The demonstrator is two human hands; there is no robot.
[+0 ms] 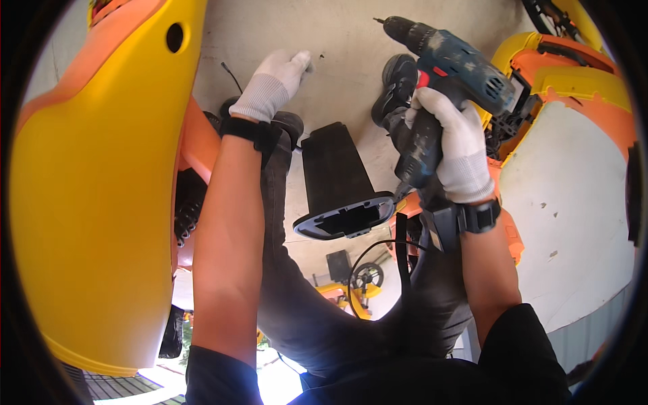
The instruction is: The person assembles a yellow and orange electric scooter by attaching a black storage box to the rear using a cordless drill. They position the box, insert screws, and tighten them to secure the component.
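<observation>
Head view — 2 gloved hands over a concrete floor, 1 holding a drill.

The right hand (459,152) has its fingers wrapped tight round the grip of a dark blue cordless drill (442,67), bit pointing up and left toward the top of the picture. The left hand (280,81) reaches down to the concrete floor (344,47), fingers curled at a small spot there — whether they pinch anything I cannot tell. Between the forearms stands a black tapered plastic part (337,182), its open, flanged end toward the camera. A big yellow body panel (94,202) crowds the left side; orange-and-yellow panels (574,74) lie at the right, beside a white panel (574,202). The person's dark trouser legs and black shoes fill the middle.
</observation>
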